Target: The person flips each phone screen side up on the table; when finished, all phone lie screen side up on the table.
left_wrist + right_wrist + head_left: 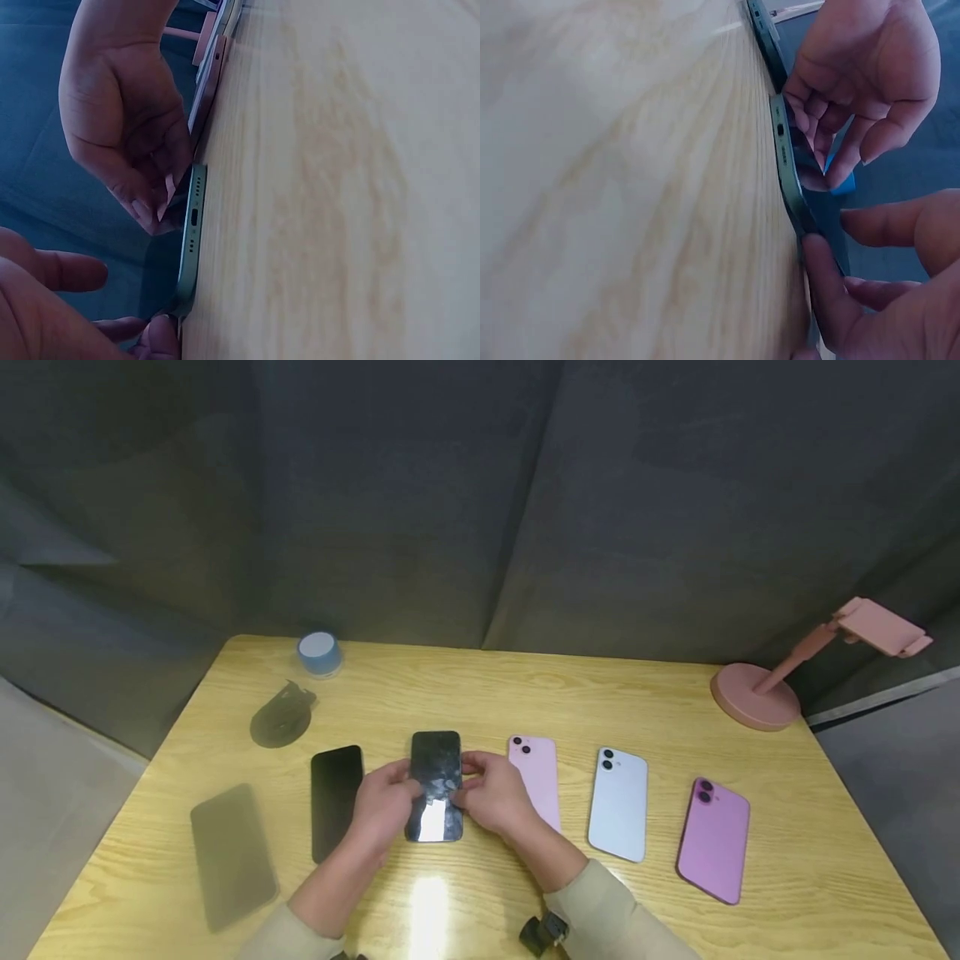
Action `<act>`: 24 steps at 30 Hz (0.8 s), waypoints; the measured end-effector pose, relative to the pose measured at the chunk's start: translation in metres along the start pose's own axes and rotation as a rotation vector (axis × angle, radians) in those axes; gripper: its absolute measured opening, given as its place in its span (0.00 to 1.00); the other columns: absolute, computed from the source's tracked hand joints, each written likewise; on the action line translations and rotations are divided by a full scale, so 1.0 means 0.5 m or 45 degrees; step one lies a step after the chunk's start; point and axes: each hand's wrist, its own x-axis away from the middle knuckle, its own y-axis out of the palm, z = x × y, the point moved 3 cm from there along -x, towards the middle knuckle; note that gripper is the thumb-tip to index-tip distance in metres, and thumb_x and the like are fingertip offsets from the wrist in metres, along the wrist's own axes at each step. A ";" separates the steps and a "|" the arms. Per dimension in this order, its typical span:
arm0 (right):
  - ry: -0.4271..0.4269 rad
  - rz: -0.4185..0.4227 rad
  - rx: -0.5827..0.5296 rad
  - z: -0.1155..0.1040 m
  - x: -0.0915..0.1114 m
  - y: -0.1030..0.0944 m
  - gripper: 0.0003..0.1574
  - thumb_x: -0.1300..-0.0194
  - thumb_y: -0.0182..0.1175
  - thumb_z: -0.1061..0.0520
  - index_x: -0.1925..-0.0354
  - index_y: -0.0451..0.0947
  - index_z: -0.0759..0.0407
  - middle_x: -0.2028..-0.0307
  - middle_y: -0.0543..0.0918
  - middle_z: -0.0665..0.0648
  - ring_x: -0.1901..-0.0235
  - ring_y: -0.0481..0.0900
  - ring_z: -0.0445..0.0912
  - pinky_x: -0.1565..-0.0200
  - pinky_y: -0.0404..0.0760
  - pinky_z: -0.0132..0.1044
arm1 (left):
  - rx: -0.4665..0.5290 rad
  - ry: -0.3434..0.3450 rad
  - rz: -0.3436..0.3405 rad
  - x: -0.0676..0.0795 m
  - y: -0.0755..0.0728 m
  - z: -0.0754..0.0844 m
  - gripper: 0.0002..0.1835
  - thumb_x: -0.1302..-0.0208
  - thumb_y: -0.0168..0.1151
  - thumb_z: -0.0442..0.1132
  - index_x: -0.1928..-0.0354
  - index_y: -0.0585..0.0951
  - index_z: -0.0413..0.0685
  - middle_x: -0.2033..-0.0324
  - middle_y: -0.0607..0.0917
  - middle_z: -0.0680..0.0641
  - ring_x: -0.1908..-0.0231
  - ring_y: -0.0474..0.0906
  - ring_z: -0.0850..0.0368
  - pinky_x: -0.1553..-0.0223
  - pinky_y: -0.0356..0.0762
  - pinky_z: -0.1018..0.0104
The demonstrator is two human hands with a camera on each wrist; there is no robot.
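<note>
A dark-screened smartphone (437, 766) lies face up on the wooden table, its charging-port end towards me. At its left long edge is my left hand (384, 802); in the right wrist view, fingertips of this hand meet the phone's side and the thumb is spread away from the glass. My right hand (495, 793) is at the opposite edge. There its fingers (826, 289) touch the side, and the thumb is held up off the screen. Reflections of the hands show in the glass. The phone's green frame (193, 225) appears edge-on in the left wrist view.
Left of the hands are a black-screened phone (335, 797) and another dark phone (234, 856). A pink phone (536, 777), white phone (618, 806) and purple phone (714, 843) lie right. Behind are a dark round stand (281, 718), blue cylinder (319, 654) and pink phone stand (753, 697).
</note>
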 end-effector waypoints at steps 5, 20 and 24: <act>-0.027 0.001 0.087 -0.003 -0.006 -0.003 0.30 0.45 0.67 0.69 0.42 0.77 0.72 0.57 0.83 0.60 0.65 0.84 0.44 0.63 0.83 0.37 | -0.036 0.023 0.035 0.004 -0.002 0.002 0.31 0.34 0.53 0.32 0.29 0.65 0.35 0.40 0.75 0.33 0.40 0.70 0.37 0.41 0.69 0.40; 0.056 0.003 -0.114 0.006 -0.002 -0.011 0.29 0.38 0.62 0.71 0.38 0.73 0.74 0.48 0.80 0.67 0.68 0.84 0.48 0.69 0.85 0.39 | 0.051 0.071 0.038 0.011 -0.018 0.002 0.30 0.31 0.54 0.32 0.28 0.63 0.36 0.40 0.76 0.32 0.50 0.78 0.43 0.52 0.78 0.50; 0.055 0.011 -0.160 0.007 0.001 -0.013 0.28 0.38 0.61 0.72 0.38 0.73 0.75 0.47 0.80 0.68 0.65 0.84 0.48 0.68 0.85 0.39 | 0.078 0.063 0.006 0.010 -0.019 0.001 0.29 0.31 0.54 0.32 0.29 0.64 0.36 0.40 0.75 0.31 0.49 0.78 0.41 0.49 0.78 0.48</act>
